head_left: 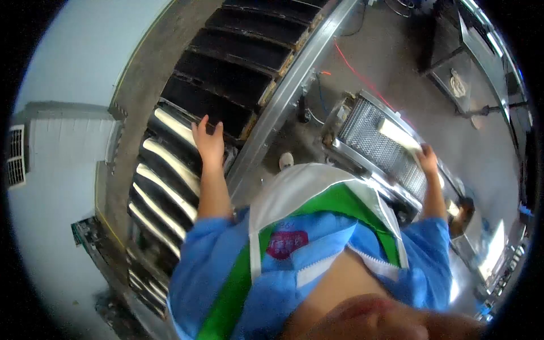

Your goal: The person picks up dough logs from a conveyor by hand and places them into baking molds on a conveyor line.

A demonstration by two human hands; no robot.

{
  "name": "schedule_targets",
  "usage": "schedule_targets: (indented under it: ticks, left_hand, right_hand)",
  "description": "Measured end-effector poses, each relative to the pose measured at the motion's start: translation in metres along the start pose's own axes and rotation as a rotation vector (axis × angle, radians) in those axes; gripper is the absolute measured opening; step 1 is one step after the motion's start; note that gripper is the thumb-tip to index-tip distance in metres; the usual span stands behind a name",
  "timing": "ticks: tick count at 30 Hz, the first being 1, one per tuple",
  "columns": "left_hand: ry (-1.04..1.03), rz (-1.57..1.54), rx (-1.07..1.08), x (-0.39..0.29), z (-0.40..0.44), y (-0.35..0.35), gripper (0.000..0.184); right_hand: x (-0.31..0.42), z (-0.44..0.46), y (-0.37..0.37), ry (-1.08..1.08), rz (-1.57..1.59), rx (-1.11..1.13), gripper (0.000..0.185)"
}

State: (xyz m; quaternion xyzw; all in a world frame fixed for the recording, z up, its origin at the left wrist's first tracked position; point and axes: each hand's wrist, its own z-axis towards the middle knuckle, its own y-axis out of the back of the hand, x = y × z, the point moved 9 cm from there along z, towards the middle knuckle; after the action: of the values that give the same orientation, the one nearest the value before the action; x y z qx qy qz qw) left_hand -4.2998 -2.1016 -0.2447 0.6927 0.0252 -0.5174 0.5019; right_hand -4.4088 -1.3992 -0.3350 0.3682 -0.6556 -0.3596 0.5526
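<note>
Over the row of black trays, my left hand [209, 141] is open with its fingers apart, at the near end of a long pale dough strip [174, 127]. More pale strips [164, 158] lie in the black trays below it. At the right, my right hand [427, 159] grips the end of another pale dough strip [399, 135], which lies over a metal mesh conveyor [374, 139].
Bare black trays [226, 71] run up toward the top, bordered by a metal rail [283, 85]. A metal table [476, 62] stands at the upper right. A red cord [360, 69] and a shoe [286, 161] show on the floor.
</note>
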Motion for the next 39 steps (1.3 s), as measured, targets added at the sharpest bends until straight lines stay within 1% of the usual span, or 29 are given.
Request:
schedule_targets:
  ticks: [1,2,3,4,5,6,8,10,12,14,15,16,18,20,22,24,25,26,28,30,32,34,36,37,38,39]
  left_hand:
    - [-0.020,0.030,-0.015,-0.003,0.001,0.005,0.044]
    - [-0.042,0.056,-0.033,0.002,0.003,0.005,0.043]
    - [-0.031,0.049,-0.042,0.006,0.006,0.006,0.043]
    - [-0.068,0.042,-0.051,0.007,0.008,0.008,0.042]
    - [-0.105,0.039,-0.060,0.008,0.009,0.011,0.042]
    - [-0.090,0.034,-0.065,0.013,0.009,0.011,0.042]
    - [-0.080,-0.060,-0.045,0.014,0.012,0.005,0.041]
    - [-0.053,-0.072,-0.024,0.043,0.030,-0.038,0.043]
    - [-0.019,-0.095,-0.011,0.054,0.036,-0.049,0.044]
    - [0.292,-0.589,0.121,0.080,0.036,-0.075,0.050]
    - [0.294,-0.589,0.109,0.079,0.038,-0.074,0.050]
    - [0.354,-0.621,0.123,0.079,0.036,-0.075,0.053]
    - [0.481,-0.685,0.149,0.088,0.029,-0.077,0.059]
    - [0.474,-0.713,0.152,0.105,0.022,-0.078,0.060]
    - [0.470,-0.732,0.153,0.117,0.014,-0.078,0.061]
    - [0.521,-0.771,0.160,0.123,0.006,-0.077,0.059]
    - [0.529,-0.761,0.159,0.120,0.004,-0.075,0.059]
    - [0.529,-0.749,0.137,0.114,-0.001,-0.075,0.058]
    - [0.538,-0.736,0.116,0.110,-0.005,-0.074,0.057]
    - [0.549,-0.711,0.155,0.120,-0.004,-0.074,0.055]
    - [0.562,-0.709,0.149,0.118,0.002,-0.074,0.056]
    - [0.572,-0.705,0.160,0.111,0.009,-0.081,0.057]
    - [0.562,-0.703,0.149,0.107,0.016,-0.087,0.054]
    - [0.546,-0.687,0.202,0.107,0.020,-0.093,0.054]
    - [0.440,-0.654,0.244,0.105,0.028,-0.099,0.051]
    - [0.330,-0.627,0.303,0.095,0.035,-0.109,0.049]
  right_hand:
    - [-0.003,0.016,-0.007,0.045,0.135,0.072,0.024]
    - [-0.017,0.025,-0.015,-0.121,0.355,0.207,0.029]
    - [-0.006,0.025,-0.016,-0.315,0.552,0.308,0.033]
    - [0.034,0.025,-0.003,-0.303,0.540,0.312,0.033]
    - [0.080,0.029,0.003,-0.144,0.697,0.346,0.038]
    - [0.126,0.027,0.009,0.014,0.850,0.381,0.043]
    - [0.216,0.023,-0.005,-0.123,1.124,0.627,0.053]
    - [0.271,0.043,-0.038,0.107,1.170,0.684,0.058]
    - [0.335,0.054,-0.043,0.212,1.186,0.732,0.063]
    - [0.405,0.054,-0.045,0.385,1.203,0.866,0.064]
    - [0.432,0.057,-0.050,0.421,1.197,0.862,0.064]
    - [0.456,0.060,-0.056,0.454,1.190,0.856,0.064]
    - [0.512,0.059,-0.079,0.599,1.071,0.885,0.064]
    - [0.553,0.066,-0.111,0.725,0.930,0.729,0.071]
    - [0.574,0.078,-0.151,0.800,0.612,0.539,0.076]
    - [0.564,0.076,-0.185,0.613,0.314,0.685,0.074]
    - [0.556,0.082,-0.195,0.685,0.239,0.636,0.075]
    - [0.539,0.082,-0.198,0.634,0.229,0.733,0.071]
    - [0.498,0.092,-0.199,0.560,0.348,0.792,0.067]
    - [0.447,0.111,-0.199,0.624,0.474,0.598,0.062]
    - [0.383,0.124,-0.183,0.320,0.516,0.618,0.058]
    - [0.302,0.151,-0.171,0.206,0.592,0.483,0.058]
    - [0.211,0.165,-0.154,0.142,0.539,0.313,0.055]
    - [0.179,0.162,-0.132,0.187,0.243,0.214,0.054]
    - [0.147,0.148,-0.111,0.199,-0.061,0.112,0.053]
    - [0.109,0.127,-0.092,-0.076,-0.023,0.052,0.055]
